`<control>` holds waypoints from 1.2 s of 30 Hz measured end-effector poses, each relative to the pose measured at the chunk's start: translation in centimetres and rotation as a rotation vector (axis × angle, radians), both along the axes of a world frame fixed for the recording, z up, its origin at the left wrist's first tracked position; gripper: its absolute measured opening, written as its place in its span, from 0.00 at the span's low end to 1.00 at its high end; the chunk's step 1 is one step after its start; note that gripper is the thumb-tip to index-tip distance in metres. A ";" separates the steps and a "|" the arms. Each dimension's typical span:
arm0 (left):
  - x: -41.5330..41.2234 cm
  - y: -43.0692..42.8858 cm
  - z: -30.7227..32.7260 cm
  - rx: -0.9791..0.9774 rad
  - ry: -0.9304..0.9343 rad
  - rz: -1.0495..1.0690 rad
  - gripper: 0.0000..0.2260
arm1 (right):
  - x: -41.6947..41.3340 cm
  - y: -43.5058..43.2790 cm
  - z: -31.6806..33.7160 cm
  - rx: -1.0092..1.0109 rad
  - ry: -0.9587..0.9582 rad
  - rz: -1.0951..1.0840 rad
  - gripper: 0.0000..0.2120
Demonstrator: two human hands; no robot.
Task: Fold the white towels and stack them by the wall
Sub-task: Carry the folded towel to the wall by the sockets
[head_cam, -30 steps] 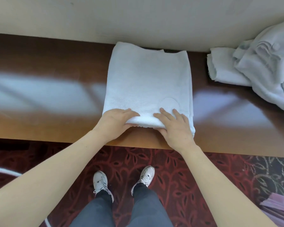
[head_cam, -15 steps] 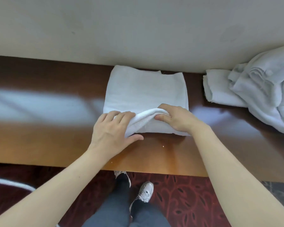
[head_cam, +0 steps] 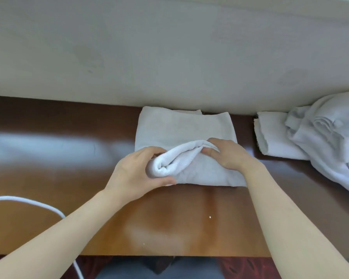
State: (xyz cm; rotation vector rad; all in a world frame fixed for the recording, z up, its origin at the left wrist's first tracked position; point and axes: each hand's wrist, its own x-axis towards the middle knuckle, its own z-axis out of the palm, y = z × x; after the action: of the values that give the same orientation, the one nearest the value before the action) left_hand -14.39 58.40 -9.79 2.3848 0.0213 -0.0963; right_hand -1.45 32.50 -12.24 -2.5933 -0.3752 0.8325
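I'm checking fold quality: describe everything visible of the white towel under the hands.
The white towel is terry-looking cloth, folded into a rough rectangle, flat on the brown table, its far edge at the wall. Its near edge is lifted and curled into a loose roll. The left hand grips the roll's left end; the right hand pinches its right end. The crumpled towels to the right lie apart from it.

The square folded white cloth towel (head_cam: 181, 127) lies on the long brown wooden table (head_cam: 48, 121). The pale flat wall (head_cam: 169, 57) is right behind the towel. A crumpled heap of white cloth towels (head_cam: 320, 141) sits to the towel's right, apart from it. The left hand (head_cam: 137, 176) holds the towel's near left corner. The right hand (head_cam: 230, 156) holds its near edge further right. A thin white cord (head_cam: 28, 200) is well to the towel's left and nearer the person.
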 end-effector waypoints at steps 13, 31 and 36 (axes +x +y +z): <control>8.4 0.2 -3.8 -0.406 0.199 0.463 0.11 | 1.9 -5.0 0.4 -0.050 0.227 -0.010 0.24; 14.3 2.3 -2.5 -0.546 0.332 0.689 0.26 | 11.6 -2.8 0.3 0.327 0.027 -0.249 0.11; 16.0 3.1 -2.4 -0.615 0.395 0.676 0.29 | 12.6 -1.3 -2.2 0.166 -0.137 -0.228 0.16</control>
State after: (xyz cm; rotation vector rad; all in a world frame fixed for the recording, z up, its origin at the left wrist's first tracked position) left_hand 1.62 61.51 -12.23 1.6123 0.8480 -0.2119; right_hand 11.13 31.18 -14.48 -2.4852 -0.1724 0.5249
